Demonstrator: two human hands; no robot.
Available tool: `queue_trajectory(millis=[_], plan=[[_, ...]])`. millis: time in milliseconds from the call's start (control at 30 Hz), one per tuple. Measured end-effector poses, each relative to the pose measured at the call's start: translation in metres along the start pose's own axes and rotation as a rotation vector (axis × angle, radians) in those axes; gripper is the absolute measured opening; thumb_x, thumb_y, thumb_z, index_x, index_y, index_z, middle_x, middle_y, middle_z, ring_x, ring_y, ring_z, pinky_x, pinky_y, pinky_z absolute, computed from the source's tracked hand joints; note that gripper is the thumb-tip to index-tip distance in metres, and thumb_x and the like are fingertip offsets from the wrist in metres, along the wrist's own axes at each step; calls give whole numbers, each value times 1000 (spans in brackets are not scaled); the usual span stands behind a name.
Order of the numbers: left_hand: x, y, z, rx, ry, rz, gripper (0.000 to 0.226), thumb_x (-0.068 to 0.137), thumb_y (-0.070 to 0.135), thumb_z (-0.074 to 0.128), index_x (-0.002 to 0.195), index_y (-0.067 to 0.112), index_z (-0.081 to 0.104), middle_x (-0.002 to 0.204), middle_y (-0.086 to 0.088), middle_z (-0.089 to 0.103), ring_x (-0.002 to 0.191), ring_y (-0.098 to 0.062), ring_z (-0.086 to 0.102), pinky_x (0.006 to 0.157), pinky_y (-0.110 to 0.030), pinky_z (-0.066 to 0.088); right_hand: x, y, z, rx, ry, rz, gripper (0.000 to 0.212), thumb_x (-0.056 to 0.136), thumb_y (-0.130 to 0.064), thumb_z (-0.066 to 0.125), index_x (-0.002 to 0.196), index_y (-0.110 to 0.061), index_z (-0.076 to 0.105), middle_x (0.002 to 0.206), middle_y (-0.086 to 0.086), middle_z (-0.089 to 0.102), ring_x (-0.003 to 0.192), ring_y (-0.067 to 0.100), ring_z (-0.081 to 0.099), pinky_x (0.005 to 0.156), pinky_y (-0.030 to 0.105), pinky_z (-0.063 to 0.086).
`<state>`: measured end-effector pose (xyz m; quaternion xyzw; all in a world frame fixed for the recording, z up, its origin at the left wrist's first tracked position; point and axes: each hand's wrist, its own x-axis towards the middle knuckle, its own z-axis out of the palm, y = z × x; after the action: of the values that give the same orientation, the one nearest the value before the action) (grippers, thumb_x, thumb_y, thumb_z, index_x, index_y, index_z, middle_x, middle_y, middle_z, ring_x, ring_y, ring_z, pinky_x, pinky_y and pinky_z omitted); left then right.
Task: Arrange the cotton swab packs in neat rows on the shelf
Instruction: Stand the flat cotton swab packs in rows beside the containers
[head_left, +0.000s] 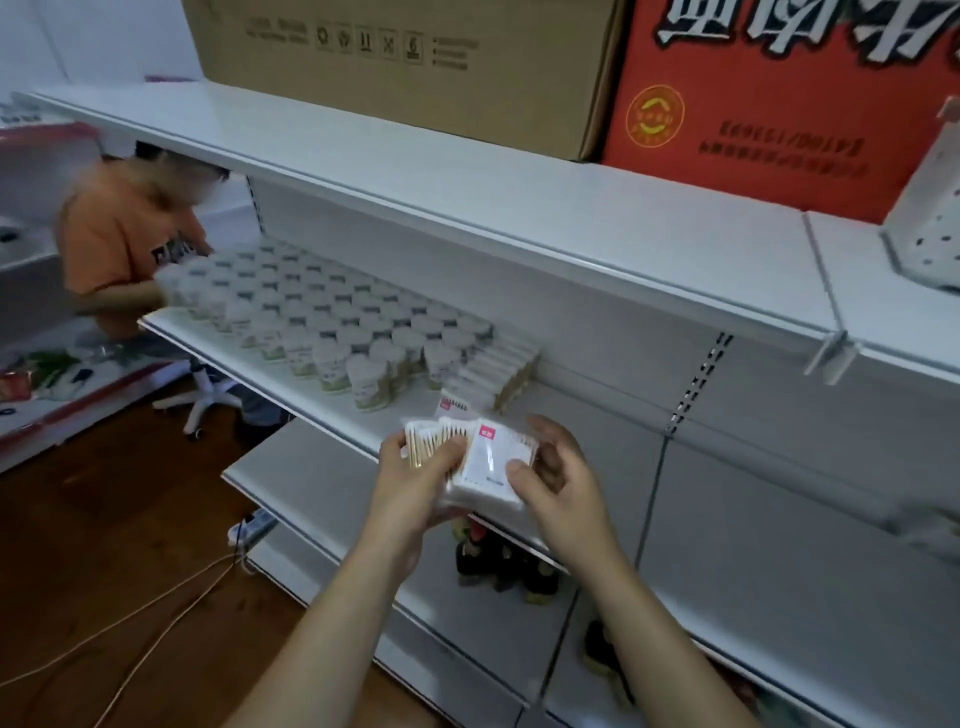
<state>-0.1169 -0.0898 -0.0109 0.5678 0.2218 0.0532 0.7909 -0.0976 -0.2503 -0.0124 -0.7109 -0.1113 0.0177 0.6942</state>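
- Head view: both hands hold a fanned bundle of cotton swab packs (475, 462) just in front of the middle shelf (395, 415) edge, judged to be squaring them before placing.
- Left hand (415, 478), on the bundle's left, fingers curled round the packs' sides, forearm rising from below.
- Right hand (558, 467), on the bundle's right, thumb pinching the front pack, fingers curled behind.
- Shelved packs (493, 374) stand in a row behind the bundle, beside the round tubs (337, 322), likely the reference line.
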Motion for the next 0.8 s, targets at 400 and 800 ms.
queue_trajectory(millis=[400, 800], plan=[[79, 43, -101, 117, -125, -24, 52, 91, 26, 74, 133, 26, 44, 116, -2, 66, 95, -12, 69, 62, -34, 61, 38, 25, 77, -412, 489, 21, 38, 92, -19, 66, 120, -44, 57, 98, -11, 69, 87, -1, 64, 79, 19, 52], [110, 50, -102, 142, -193, -21, 64, 91, 27, 74, 142, 27, 36, 112, 11, 58, 98, -3, 61, 69, -37, 62, 66, 92, 104, -825, 451, -160, 39, 89, -8, 68, 127, -17, 65, 117, 4, 54, 76, 7, 55, 74, 13, 43]])
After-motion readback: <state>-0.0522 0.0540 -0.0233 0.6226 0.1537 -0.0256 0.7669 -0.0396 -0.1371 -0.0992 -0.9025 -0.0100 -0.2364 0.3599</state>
